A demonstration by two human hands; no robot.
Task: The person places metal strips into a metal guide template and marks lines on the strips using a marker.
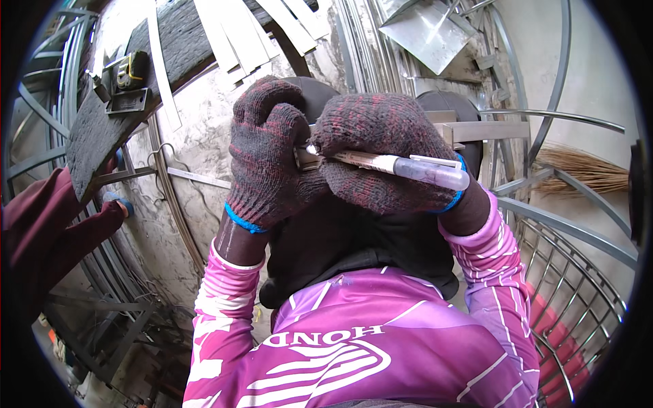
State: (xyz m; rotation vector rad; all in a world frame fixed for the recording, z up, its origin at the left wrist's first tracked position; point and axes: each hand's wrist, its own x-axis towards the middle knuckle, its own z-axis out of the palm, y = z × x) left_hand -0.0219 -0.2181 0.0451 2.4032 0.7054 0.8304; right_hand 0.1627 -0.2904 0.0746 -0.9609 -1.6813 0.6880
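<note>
Both my hands wear dark red-and-black knit gloves with blue cuffs, and my sleeves are pink with white stripes. My right hand (381, 149) holds a white marker pen (408, 165) with a clear cap end pointing right. Its tip rests against a small flat metal piece (304, 158) that my left hand (265, 156) grips. The two hands touch each other in the middle of the view, over dark cloth (340, 238). Most of the metal piece is hidden by the gloves.
A dark worn board (95, 129) at upper left carries a tape measure (129, 71) and pale metal strips (238, 34). Another person's maroon sleeve (41, 231) enters from the left. A curved metal bar frame (578, 299) and a straw broom (585, 170) are at right.
</note>
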